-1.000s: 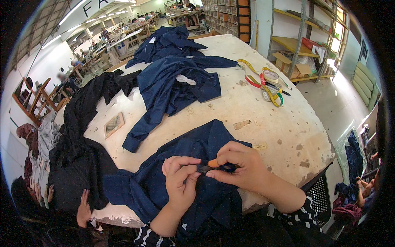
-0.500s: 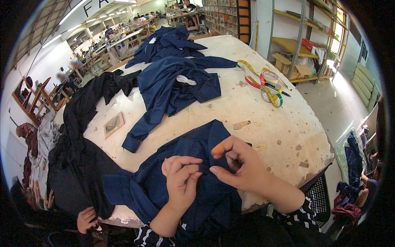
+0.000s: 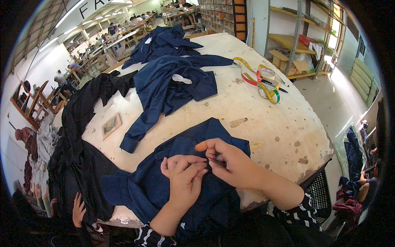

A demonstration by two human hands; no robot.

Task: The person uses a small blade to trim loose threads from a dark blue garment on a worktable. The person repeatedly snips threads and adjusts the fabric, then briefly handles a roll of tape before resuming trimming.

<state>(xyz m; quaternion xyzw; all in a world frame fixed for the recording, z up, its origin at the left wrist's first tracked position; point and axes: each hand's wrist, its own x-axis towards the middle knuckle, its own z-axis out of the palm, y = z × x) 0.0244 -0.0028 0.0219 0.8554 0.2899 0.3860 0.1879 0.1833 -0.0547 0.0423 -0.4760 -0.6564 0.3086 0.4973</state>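
A navy garment lies bunched along the near edge of the table, one sleeve end stretching left. Over it, my left hand is closed, thumb and fingers pinching a small dark fold of the cloth. My right hand is closed just beside it, its fingertips drawn together close to the left fingertips. Whatever the right fingers pinch is too small to make out. An orange cover sits on the tip of the right index finger.
More navy garments lie farther back, with black cloth along the left. A tape measure, a tape roll and a pen rest at the right. Another person's hand is at the lower left. A small wooden frame lies left of centre.
My right hand has moved left and its thumb and fingers have drawn together near the left fingertips. The other person's hand at the lower left has lifted and opened.
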